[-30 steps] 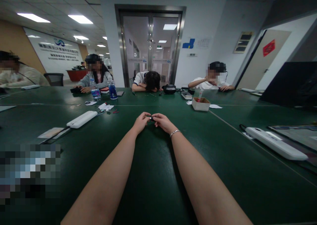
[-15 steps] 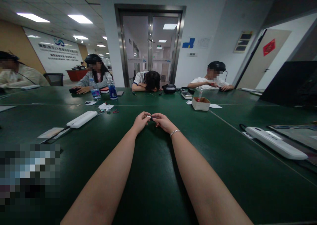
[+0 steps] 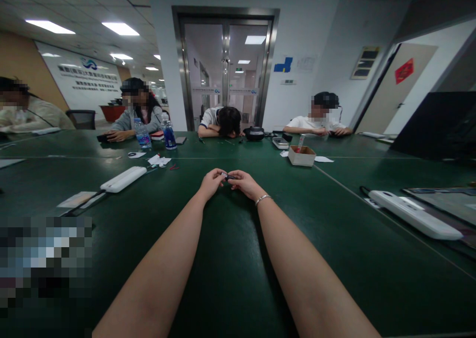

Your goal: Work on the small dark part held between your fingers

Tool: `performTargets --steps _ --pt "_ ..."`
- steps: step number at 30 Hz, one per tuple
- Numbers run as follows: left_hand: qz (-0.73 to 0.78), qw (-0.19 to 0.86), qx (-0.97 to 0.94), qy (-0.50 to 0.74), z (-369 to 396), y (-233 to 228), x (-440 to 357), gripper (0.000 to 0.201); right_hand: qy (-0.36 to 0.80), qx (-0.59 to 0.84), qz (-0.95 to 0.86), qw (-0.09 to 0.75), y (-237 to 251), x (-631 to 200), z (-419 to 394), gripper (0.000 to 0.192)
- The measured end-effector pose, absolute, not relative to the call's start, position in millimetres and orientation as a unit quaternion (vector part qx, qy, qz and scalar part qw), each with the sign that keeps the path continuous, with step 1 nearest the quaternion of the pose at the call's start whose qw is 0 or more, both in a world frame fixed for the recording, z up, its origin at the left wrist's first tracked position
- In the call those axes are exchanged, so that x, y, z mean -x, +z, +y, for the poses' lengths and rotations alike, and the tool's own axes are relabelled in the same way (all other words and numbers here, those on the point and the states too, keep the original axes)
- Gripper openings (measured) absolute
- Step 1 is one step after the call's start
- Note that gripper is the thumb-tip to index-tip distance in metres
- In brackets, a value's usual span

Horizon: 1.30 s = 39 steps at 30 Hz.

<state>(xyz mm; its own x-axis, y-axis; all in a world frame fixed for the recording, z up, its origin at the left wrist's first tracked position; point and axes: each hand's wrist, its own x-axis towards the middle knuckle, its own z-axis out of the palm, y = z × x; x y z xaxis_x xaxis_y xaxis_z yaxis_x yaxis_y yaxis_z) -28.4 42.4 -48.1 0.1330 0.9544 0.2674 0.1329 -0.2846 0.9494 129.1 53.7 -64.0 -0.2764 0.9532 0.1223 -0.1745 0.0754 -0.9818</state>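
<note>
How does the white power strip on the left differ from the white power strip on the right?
The white power strip on the left lies farther off and looks smaller; the white power strip on the right lies nearer and looks longer. They slant opposite ways. Both are long, white, and rest on the green table.

Bare green table [image 3: 230, 258] around; white power strip [image 3: 123, 178] seemingly nearest.

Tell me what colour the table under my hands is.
Dark green table, clearest in the head view.
</note>
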Motion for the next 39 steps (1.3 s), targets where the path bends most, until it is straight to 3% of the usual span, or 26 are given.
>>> performTargets --steps 11,18,20,23,26,28,31,33,36,39 --pt "0.423 0.378 -0.654 0.5 52.0 -59.3 29.7 0.027 0.56 0.365 -0.564 0.485 -64.4 -128.3 53.8 0.028" --pt "0.455 0.29 -0.714 0.446 54.7 -65.9 32.6 0.025 0.313 0.519 -0.689 0.397 -61.9 -117.4 50.8 0.018" --pt "0.463 0.276 -0.721 0.435 53.4 -66.2 32.6 0.022 0.353 0.513 -0.667 0.409 -59.6 -115.4 47.2 0.02" --pt "0.489 0.268 -0.719 0.416 51.3 -66.4 29.2 0.018 0.512 0.448 -0.584 0.443 -54.9 -112.5 41.4 0.031" --pt "0.525 0.251 -0.723 0.373 45.1 -61.0 23.2 0.018 0.584 0.415 -0.545 0.436 -51.0 -112.3 36.7 0.027" --pt "0.514 0.244 -0.76 0.314 33.4 -49.1 22.0 0.028 0.579 0.423 -0.55 0.428 -49.2 -118.4 31.6 0.026" --pt "0.48 0.266 -0.82 0.164 -1.3 -15.7 33.9 0.065 0.577 0.43 -0.564 0.404 -45.7 -145.0 13.0 0.033" --pt "0.493 0.276 -0.822 0.064 -32.5 12.5 54.3 0.079 0.587 0.435 -0.569 0.378 -41.6 -175.6 -9.2 0.039" --pt "0.543 0.271 -0.795 -0.012 -77.6 48.6 104.9 0.061 0.562 0.465 -0.57 0.379 -32.7 -235.7 -54.6 0.043" --pt "0.632 0.182 -0.752 0.034 -109.3 63.1 174.2 0.056 0.506 0.533 -0.56 0.383 -22.9 -302.4 -106.4 0.043"
